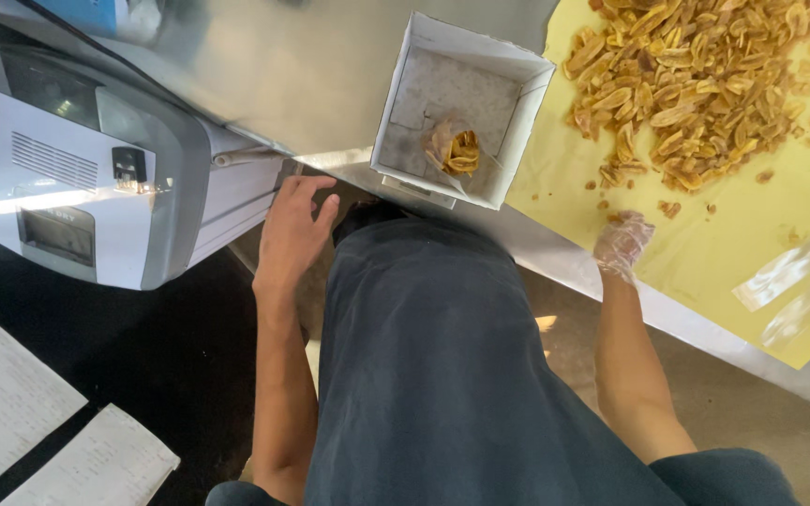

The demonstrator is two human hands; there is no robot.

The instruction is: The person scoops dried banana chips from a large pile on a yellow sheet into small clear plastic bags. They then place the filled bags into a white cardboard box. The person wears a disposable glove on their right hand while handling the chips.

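Two hands sit low against the edge of the metal surface (330, 66), and we read the work from them. Our right hand (622, 242), in a thin clear glove, rests on the yellow sheet (752, 215) with fingers loosely curled and holding nothing; the heap of fried banana chips (686, 84) lies up and slightly right of its fingertips, well apart, spread broadly with no clear long axis. It is the nearer hand to the heap. Our left hand (291, 234) is bare, fingers released and spread at the surface edge beside the white-and-grey machine (96, 178). Between the hands stands an open white carton (461, 108) holding a small clear bag of chips (454, 148). Empty clear bags (803, 276) lie at the sheet's right edge, and white papers (11, 394) at lower left.
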